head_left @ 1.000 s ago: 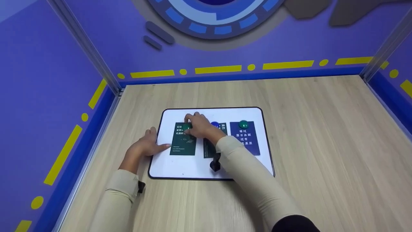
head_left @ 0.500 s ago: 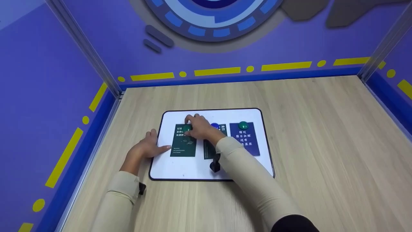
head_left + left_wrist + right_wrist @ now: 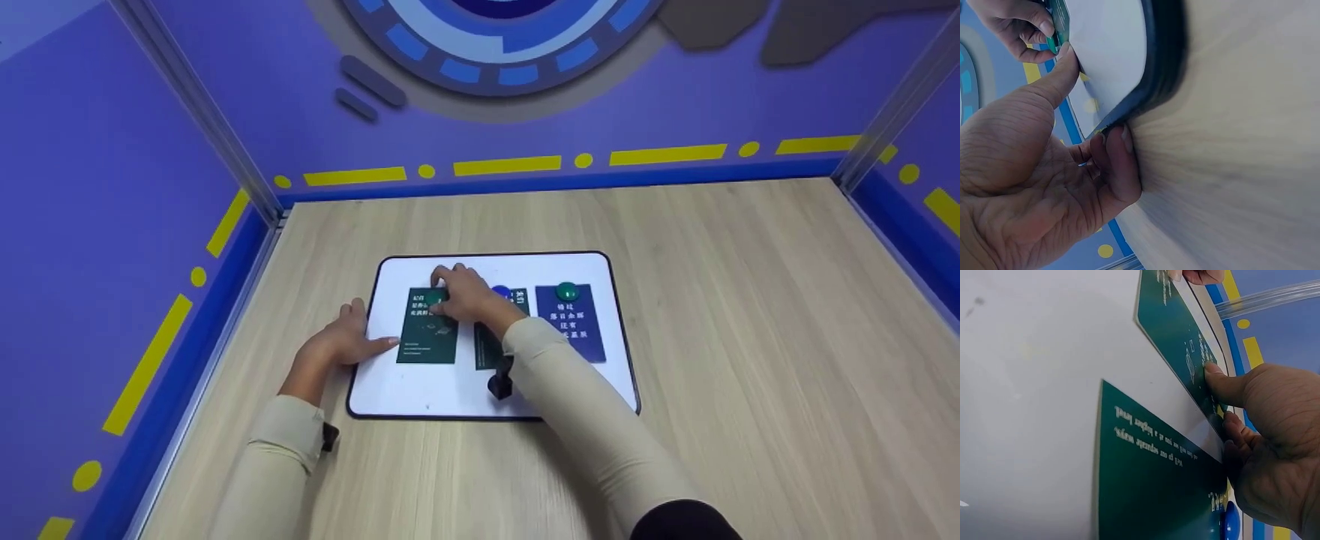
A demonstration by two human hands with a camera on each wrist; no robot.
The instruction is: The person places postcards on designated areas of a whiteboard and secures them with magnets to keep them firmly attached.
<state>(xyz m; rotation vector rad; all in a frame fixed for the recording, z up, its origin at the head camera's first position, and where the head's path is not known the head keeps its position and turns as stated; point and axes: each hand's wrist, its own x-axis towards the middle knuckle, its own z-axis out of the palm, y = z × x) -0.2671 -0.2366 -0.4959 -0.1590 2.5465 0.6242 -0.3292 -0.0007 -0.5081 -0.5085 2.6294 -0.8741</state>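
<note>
A white magnetic whiteboard [image 3: 450, 394] with a dark rim lies on the table, bearing three cards. My right hand [image 3: 469, 294] pinches a green round magnet [image 3: 435, 301] at the top of the left dark green card [image 3: 426, 349]. Gripping the board's left edge, my left hand [image 3: 337, 341] has its thumb on top by that card's edge and its fingers curled against the rim [image 3: 1165, 56]. The middle green card [image 3: 1151, 478] is partly hidden by my right arm in the head view, with a blue magnet [image 3: 500, 291] at its top. Another green magnet [image 3: 568, 292] sits on the right blue card [image 3: 594, 330].
The light wooden table [image 3: 750, 337] extends around the board, mostly to the right. Purple-blue panels [image 3: 247, 82] with yellow markings stand behind and at both sides. A small black device [image 3: 500, 384] is on my right wrist.
Both hands keep their places on the board and the magnet. Only the head view shifts very slightly.
</note>
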